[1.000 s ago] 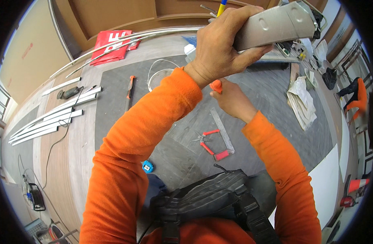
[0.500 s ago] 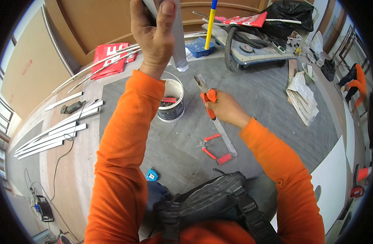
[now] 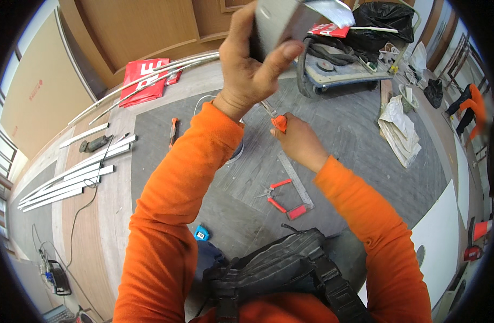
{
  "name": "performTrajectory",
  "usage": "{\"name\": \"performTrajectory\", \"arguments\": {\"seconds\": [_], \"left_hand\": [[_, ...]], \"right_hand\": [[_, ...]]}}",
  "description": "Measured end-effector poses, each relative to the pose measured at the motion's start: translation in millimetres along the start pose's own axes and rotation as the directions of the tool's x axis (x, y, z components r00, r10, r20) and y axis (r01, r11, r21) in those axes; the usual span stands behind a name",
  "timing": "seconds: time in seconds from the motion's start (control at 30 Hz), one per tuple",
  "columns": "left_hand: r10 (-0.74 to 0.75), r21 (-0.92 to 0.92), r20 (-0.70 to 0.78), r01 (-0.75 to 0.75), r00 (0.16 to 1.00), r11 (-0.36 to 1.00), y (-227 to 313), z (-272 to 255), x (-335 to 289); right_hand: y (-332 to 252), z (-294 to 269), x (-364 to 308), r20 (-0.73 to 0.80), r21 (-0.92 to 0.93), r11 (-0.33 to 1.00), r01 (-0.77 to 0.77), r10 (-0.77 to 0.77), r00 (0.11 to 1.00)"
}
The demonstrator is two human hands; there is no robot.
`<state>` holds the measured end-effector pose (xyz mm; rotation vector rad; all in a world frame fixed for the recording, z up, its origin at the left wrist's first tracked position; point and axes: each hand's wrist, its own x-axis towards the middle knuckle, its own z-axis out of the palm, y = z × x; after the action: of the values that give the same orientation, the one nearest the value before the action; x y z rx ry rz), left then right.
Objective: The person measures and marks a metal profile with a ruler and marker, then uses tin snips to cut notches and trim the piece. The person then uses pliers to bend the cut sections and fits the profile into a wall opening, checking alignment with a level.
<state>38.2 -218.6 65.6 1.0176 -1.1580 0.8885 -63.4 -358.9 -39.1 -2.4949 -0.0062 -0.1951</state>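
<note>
The left hand (image 3: 247, 75) holds the grey metal channel (image 3: 279, 27) raised at the top of the view, and the channel's pose is what has just changed. 0.5 s ago it stands nearly upright with its end pointing down; now it is tipped over, its bright end (image 3: 333, 12) swung to the upper right, in front of the trolley (image 3: 344, 82) as the camera sees it. The left thumb presses the near face and the fingers wrap the far side, partly hidden, so the grip looks firm. The right hand (image 3: 301, 142) has its fingers closed around the orange-handled pliers (image 3: 280, 123), whose head now shows just below the left hand; whether their jaws are parted I cannot tell. For the work in hand, this turn seems to leave the bright end well apart from the pliers, with the tool gripping nothing that I can see. The left sleeve (image 3: 174, 183) now covers most of the bucket (image 3: 237, 153). On the floor, a 2nd pair of pliers (image 3: 281, 183), red-handled, lies beside the metal square (image 3: 295, 180), and the blue tape measure (image 3: 201, 232) sits nearer the body.
</note>
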Motion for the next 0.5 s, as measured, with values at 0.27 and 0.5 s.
{"name": "performTrajectory", "arguments": {"seconds": [0.27,0.5], "left_hand": [[-0.029,-0.126,-0.054,0.022,0.998,0.992,-2,-12,17],[-0.489,-0.118,-0.265,0.475,0.831,0.872,-13,-61,27]], "right_hand": [[11,15,7,-0.119,-0.012,0.998,0.054,-0.056,0.991],[29,21,4,0.14,0.408,0.906,-0.109,0.056,0.989]]}}
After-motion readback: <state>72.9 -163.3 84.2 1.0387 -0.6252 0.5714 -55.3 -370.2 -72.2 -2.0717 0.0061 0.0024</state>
